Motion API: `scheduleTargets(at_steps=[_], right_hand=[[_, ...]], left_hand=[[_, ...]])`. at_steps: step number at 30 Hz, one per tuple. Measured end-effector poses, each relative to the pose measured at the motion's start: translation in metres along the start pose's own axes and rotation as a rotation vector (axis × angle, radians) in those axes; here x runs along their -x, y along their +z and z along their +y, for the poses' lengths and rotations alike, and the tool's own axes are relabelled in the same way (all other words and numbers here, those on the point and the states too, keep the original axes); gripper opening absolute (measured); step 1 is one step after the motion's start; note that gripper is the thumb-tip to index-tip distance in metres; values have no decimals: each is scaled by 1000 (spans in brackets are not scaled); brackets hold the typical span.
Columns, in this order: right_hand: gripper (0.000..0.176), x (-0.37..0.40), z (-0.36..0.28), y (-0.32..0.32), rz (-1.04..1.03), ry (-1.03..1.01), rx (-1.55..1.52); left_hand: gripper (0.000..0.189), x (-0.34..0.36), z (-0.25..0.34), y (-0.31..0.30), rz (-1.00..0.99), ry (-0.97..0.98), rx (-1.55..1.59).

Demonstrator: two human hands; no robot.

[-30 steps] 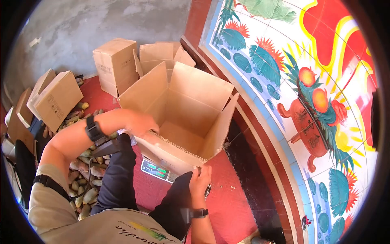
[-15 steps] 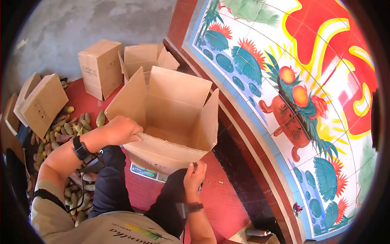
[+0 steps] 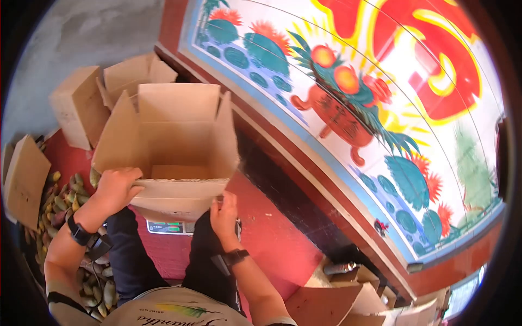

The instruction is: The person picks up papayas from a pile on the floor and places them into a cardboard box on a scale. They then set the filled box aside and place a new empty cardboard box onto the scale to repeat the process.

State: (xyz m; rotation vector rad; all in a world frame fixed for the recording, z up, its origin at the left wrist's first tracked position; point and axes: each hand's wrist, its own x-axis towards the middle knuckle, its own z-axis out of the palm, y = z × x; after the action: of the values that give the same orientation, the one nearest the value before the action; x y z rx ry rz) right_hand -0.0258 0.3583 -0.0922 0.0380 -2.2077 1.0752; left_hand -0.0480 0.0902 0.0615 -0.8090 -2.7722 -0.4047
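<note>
The open box [image 3: 179, 207] is held over the near scale [image 3: 159, 227]; whether it rests there cannot be told. Its near flap is gripped at left by the left hand [image 3: 115, 190], its near right corner by the right hand [image 3: 223, 218]. It should handle as light and stiff, best lifted by 2 opposite walls. Far left is blocked by 2 other boxes [image 3: 73, 111], near left by tubers [image 3: 65, 201].

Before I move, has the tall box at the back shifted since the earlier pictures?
No. The tall box still stands left of the wall's red edge; only the camera view has turned.
</note>
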Motion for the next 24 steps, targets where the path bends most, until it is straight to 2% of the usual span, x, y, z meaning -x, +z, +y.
scheduleTargets(at_steps=[2,4,6,10,13,20,22,24], right_hand=[[31,0,1,-1,-18,32,3],[32,2,1,-1,-40,58,-1],[34,2,-1,-1,-39,95,-98],[37,3,2,1,-13,53,-76],[43,0,-8,-6,-14,22,-89],[51,2,-4,-3,-23,62,-81],[51,3,-3,0,-9,61,-63],[51,4,0,2,6,63,-45]], left_hand=[[24,-1,-1,2,12,53,31],[24,-2,-3,5,42,2,-11],[25,-1,-1,4,45,38,25],[26,3,3,8,90,73,46],[27,8,5,14,148,-36,35],[30,3,7,15,161,-51,58],[36,3,9,11,223,62,-53],[40,9,8,13,287,78,-69]])
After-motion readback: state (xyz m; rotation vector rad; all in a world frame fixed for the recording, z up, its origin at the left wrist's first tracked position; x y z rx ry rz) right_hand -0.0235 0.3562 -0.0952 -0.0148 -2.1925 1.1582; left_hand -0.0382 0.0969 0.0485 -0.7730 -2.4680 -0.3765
